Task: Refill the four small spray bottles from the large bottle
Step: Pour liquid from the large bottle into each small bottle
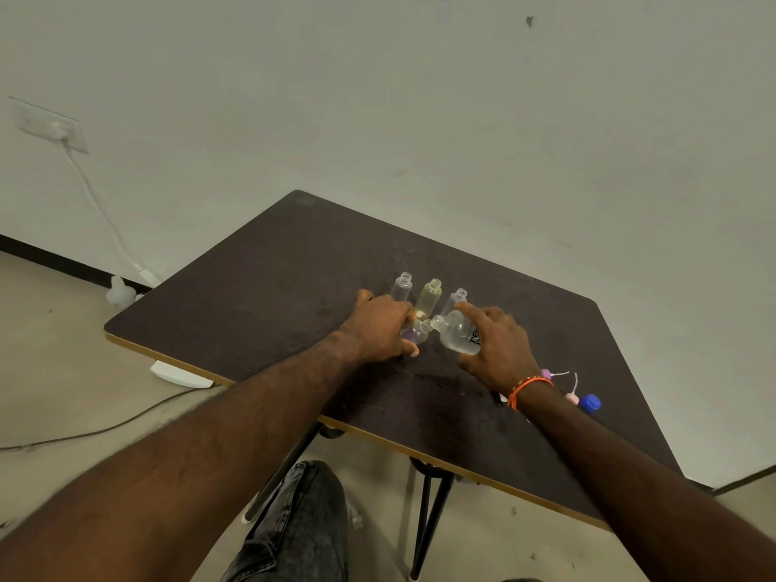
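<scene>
Head view: the left hand is wrapped around a small bottle with a purple tint, tilting it so that its open neck points right. The right hand grasps the large bottle, laid almost flat, with the forefinger stretched along its top. The two mouths are touching or nearly so, around the middle of the table, a little toward its near edge.

This looks like the pour into one of the four small bottles. Whether liquid is running cannot be told. Just behind the hands, three more small bottles stand upright and uncapped: a clear bottle on the left, a yellowish bottle in the middle and another clear one on the right, partly hidden by the right forefinger.

The next move likely calls for keeping the necks lined up, then raising the large bottle gently to stop the flow and standing the small one down without knocking the row.

The row stands very near the knuckles, so there is little room to swing forward. To the right, near the near edge, lie the spray tops and a blue cap, just beside the right wrist. The far and left parts of the table give the freest room.
</scene>
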`<state>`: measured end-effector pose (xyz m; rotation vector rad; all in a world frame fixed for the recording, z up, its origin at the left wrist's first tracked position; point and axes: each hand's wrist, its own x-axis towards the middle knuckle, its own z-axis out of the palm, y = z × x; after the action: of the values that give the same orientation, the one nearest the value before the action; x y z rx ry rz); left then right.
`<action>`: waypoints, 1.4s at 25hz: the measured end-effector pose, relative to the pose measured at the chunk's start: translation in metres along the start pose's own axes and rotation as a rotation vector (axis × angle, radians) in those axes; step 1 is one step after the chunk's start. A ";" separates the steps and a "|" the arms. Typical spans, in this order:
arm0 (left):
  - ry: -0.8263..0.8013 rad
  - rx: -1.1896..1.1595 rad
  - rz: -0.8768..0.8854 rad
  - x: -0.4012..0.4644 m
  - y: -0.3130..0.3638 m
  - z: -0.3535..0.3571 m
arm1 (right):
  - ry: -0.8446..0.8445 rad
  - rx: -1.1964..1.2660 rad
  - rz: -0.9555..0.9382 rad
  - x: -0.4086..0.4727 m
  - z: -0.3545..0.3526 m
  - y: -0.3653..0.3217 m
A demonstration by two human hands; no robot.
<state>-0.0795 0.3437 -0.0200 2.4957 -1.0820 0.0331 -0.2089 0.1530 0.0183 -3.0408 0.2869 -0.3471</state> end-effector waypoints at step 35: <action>0.013 -0.004 0.005 0.002 -0.003 0.005 | 0.036 -0.073 -0.026 0.005 -0.001 0.002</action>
<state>-0.0771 0.3423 -0.0249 2.4859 -1.0815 0.0482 -0.2042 0.1500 0.0199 -3.1150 0.2685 -0.4028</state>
